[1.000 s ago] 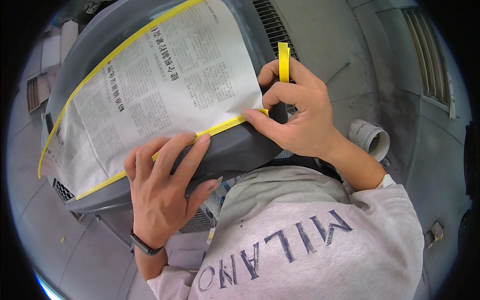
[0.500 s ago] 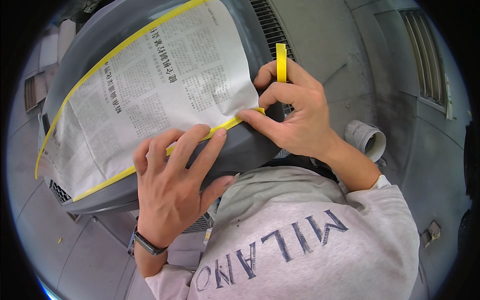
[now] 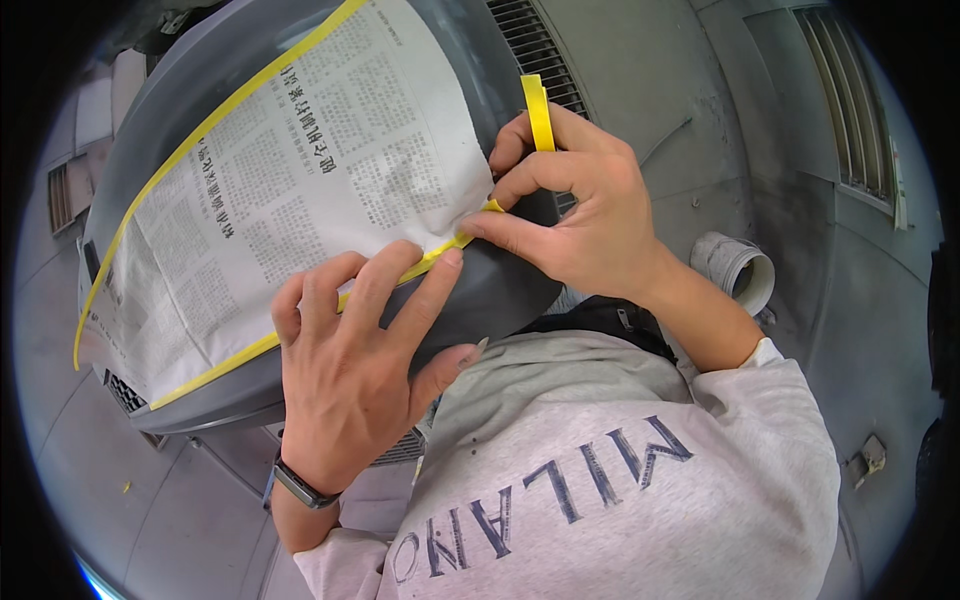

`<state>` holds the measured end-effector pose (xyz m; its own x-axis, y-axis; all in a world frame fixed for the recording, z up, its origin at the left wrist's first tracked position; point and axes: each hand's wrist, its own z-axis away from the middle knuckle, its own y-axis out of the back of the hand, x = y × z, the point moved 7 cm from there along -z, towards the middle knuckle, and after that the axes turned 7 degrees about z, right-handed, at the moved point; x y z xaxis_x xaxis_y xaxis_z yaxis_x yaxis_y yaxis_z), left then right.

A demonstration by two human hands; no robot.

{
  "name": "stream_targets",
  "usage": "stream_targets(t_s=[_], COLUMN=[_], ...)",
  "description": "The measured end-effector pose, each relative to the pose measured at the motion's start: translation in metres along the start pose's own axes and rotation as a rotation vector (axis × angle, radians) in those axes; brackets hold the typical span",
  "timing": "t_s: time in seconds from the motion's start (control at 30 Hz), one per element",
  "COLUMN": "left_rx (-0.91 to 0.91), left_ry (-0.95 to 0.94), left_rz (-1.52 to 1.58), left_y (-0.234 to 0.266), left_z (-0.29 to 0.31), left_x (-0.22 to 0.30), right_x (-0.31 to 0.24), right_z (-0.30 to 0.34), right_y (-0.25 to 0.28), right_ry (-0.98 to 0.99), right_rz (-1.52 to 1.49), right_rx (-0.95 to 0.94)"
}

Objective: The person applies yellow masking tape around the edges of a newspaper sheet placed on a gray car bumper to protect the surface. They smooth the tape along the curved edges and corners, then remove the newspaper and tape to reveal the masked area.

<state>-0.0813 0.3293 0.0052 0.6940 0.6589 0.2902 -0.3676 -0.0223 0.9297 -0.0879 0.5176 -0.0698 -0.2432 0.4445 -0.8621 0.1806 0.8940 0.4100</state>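
Note:
A printed newspaper sheet (image 3: 270, 200) covers much of a smooth dark grey curved panel (image 3: 490, 285). Yellow masking tape (image 3: 222, 368) runs along the sheet's near edge, and another line of it follows the far edge. My left hand (image 3: 350, 350) lies with fingers spread, the fingertips pressing on the near tape and paper. At the sheet's right corner, my right hand (image 3: 590, 215) pinches the end of that tape between thumb and index finger. A separate folded strip of yellow tape (image 3: 539, 112) sticks up from between other fingers of this hand.
A floor grate (image 3: 535, 45) lies beyond the panel. To the right, a whitish cylindrical bucket (image 3: 715, 265) rests on its side on the grey floor. Farther right is a slatted vent (image 3: 848, 110). A small object (image 3: 870, 458) lies on the floor at lower right.
My right hand has shifted slightly left, and the tape end now bends up beside its thumb and index finger. The paper's right edge appears farther left. My left hand stays nearly in place.

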Motion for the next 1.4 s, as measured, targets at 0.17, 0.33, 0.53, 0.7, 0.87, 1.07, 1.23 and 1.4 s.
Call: stream_targets(t_s=[0.17,0.33,0.53,0.7,0.87,1.07,1.23,1.4], left_rx=[-0.009,-0.012,-0.004,0.005,0.005,0.022,0.055,0.052], left_ry=[0.021,0.031,0.038,0.039,0.060,0.073,0.059,0.080], left_rz=[-0.011,-0.015,-0.020,-0.034,-0.037,-0.040,-0.061,-0.058], left_y=[-0.002,-0.002,-0.005,-0.007,-0.012,-0.014,-0.015,-0.019], left_z=[-0.001,-0.003,-0.006,-0.008,-0.011,-0.012,-0.015,-0.016], left_x=[0.002,0.006,0.009,0.012,0.016,0.019,0.021,0.023], right_x=[0.010,0.014,0.016,0.019,0.015,0.017,0.014,0.013], right_z=[-0.003,-0.004,-0.005,-0.010,-0.015,-0.029,-0.035,-0.036], right_y=[0.003,0.005,0.003,0.002,0.003,0.002,0.004,0.002], right_ry=[-0.031,-0.060,-0.076,-0.091,-0.050,0.040,0.128,0.082], right_rz=[-0.047,-0.042,-0.053,-0.071,-0.028,-0.019,0.030,0.042], right_rx=[-0.036,-0.062,-0.092,-0.106,-0.174,-0.275,-0.365,-0.406])
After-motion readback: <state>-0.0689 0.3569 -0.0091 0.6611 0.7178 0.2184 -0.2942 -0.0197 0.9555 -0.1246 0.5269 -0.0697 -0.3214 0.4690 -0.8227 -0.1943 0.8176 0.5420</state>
